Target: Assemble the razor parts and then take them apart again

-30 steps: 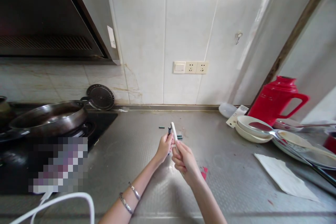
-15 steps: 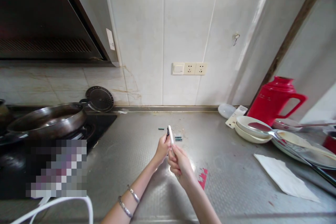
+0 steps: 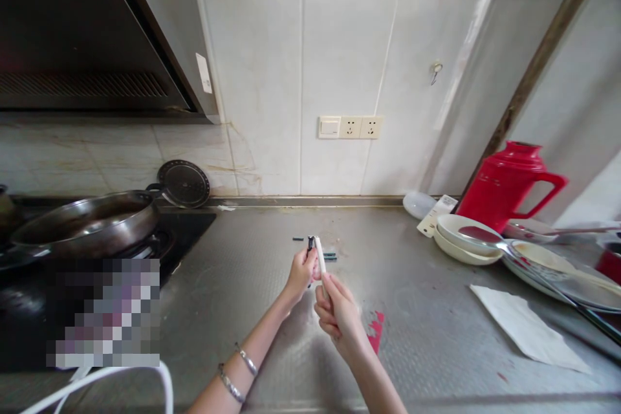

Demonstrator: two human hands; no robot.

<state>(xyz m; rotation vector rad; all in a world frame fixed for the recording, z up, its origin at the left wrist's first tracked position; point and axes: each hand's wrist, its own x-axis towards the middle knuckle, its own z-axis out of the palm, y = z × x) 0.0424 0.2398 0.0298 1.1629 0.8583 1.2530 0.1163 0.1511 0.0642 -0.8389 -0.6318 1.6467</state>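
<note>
Over the steel counter point(image 3: 233, 310) my two hands are held close together. My left hand point(image 3: 299, 273) is closed around a small, slim black object point(image 3: 310, 244) that points upward; its kind is too small to make out. In my right hand point(image 3: 339, 310) is a long, narrow white object point(image 3: 319, 255), gripped at its lower end and tilted slightly left. The two objects stand side by side with a thin gap at the top. Just behind them lie small dark strips point(image 3: 330, 257). Another short dark strip point(image 3: 297, 239) lies to the left.
A pan point(image 3: 92, 223) rests on the black stove at left, near a white cable point(image 3: 145, 367) and a blurred-out patch. On the right stand a red thermos jug point(image 3: 504, 181), stacked bowls point(image 3: 463, 252) and plates with utensils. A white paper point(image 3: 528, 326) and red scrap point(image 3: 376, 331) lie on the counter.
My right hand has moved slightly right and down with the white object, opening a gap between it and the black one. My left hand has barely moved.
</note>
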